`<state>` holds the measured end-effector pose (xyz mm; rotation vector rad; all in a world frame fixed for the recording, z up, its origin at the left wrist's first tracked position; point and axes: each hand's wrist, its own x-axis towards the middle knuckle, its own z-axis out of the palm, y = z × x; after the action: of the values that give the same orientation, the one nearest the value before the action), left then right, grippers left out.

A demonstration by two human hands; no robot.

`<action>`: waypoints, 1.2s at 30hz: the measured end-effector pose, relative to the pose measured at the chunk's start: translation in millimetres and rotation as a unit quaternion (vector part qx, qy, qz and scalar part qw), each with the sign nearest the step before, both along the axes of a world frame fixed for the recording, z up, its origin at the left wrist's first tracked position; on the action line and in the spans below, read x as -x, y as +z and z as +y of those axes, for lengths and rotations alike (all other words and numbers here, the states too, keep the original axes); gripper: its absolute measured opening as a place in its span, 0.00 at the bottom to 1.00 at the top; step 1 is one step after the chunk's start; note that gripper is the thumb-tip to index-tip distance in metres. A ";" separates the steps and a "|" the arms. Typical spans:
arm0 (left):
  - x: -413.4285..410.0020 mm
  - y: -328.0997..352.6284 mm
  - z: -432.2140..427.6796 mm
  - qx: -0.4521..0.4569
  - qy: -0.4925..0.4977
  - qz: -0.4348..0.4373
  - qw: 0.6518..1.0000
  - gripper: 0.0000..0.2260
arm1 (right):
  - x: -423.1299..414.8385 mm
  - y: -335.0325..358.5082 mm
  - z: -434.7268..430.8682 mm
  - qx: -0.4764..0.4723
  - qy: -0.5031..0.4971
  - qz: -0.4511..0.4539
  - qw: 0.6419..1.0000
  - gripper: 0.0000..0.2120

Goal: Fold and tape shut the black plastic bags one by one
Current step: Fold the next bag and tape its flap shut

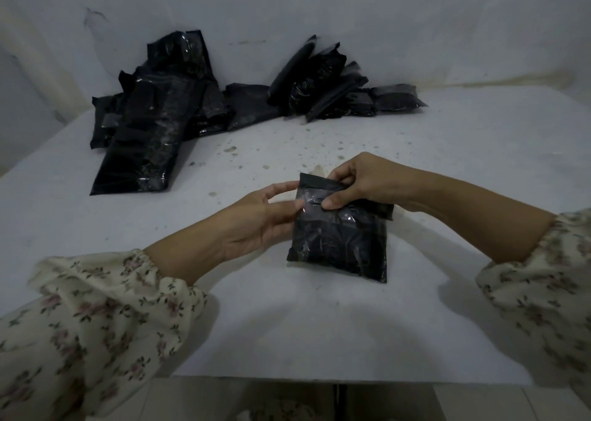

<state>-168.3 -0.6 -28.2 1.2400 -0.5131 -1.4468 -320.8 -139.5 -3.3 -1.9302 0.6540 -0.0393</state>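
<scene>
The right hand [361, 182] is clamped on the top of a black plastic bag [342, 241]. Its fingers curl over the folded upper edge and its thumb presses the front face just below the fold. The left hand [265, 217] holds the same bag from the opposite side, more loosely spread. Its thumb lies on the front at the bag's edge and its index finger stretches up to the top corner. Its other fingers pass behind the bag, out of sight.

The bag sits between the two hands. Its lower end is down near the white surface [287, 334], though contact cannot be told. It is a small, plump rectangle of thin, crinkled, glossy film, and a shiny streak crosses the front by the thumbs.

Beyond the left hand, well apart, lies a heap of long flat black bags [150, 132], slick and wrinkled. Beyond the right hand a second heap of shorter folded packets [329, 91] leans against the pale wall [319, 11]. The surface near the hands is matt, speckled and stained. Both wrists come out of loose cream floral sleeves [96, 318] with gathered cuffs.
</scene>
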 end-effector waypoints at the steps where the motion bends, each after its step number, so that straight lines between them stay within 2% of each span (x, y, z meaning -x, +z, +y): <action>1: -0.6 -0.6 1.0 0.002 -0.003 -0.001 1.000 0.23 | -0.1 0.0 0.6 0.002 0.000 0.002 1.000 0.08; 6: -2.8 -5.2 5.6 0.012 0.001 0.034 0.999 0.29 | 1.1 3.2 2.3 0.000 -0.007 -0.010 1.000 0.07; 10: 0.2 -4.5 3.4 0.002 0.012 0.057 0.998 0.19 | -0.2 4.4 4.7 0.014 -0.007 -0.018 1.000 0.07; 15: 5.0 -1.5 2.0 0.005 0.004 0.002 1.000 0.16 | -3.0 5.2 9.7 0.023 0.001 -0.013 1.000 0.06; 19: 2.2 -2.8 3.4 -0.005 -0.003 0.029 1.000 0.13 | -3.1 7.3 10.7 0.035 -0.002 -0.013 0.999 0.06; 22: 9.7 0.5 2.7 -0.014 -0.044 0.013 0.999 0.19 | -8.6 9.1 14.6 0.050 -0.004 -0.018 0.999 0.10; 25: 12.2 1.4 -1.2 0.005 -0.029 -0.022 0.999 0.17 | -13.0 8.7 20.3 0.074 -0.024 -0.046 0.996 0.13; 28: 3.1 -0.2 -2.6 0.002 0.045 -0.023 0.999 0.14 | -4.6 7.3 16.3 0.025 -0.097 -0.090 0.991 0.19; 31: -4.2 -4.1 -1.1 0.001 0.103 -0.013 0.995 0.11 | 10.2 3.6 10.3 -0.037 -0.136 -0.088 0.986 0.20; 34: -4.0 -4.1 0.8 0.002 0.101 -0.002 0.995 0.09 | 19.1 -7.2 12.8 -0.111 -0.170 -0.131 0.970 0.19; 36: -1.7 -1.9 2.2 -0.001 0.070 0.003 0.998 0.14 | 21.3 -14.0 16.9 -0.136 -0.193 -0.174 0.956 0.18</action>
<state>-166.6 1.6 -30.2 1.2485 -0.4126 -1.3316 -342.1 -122.5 -17.4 -1.4597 0.7434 -0.4981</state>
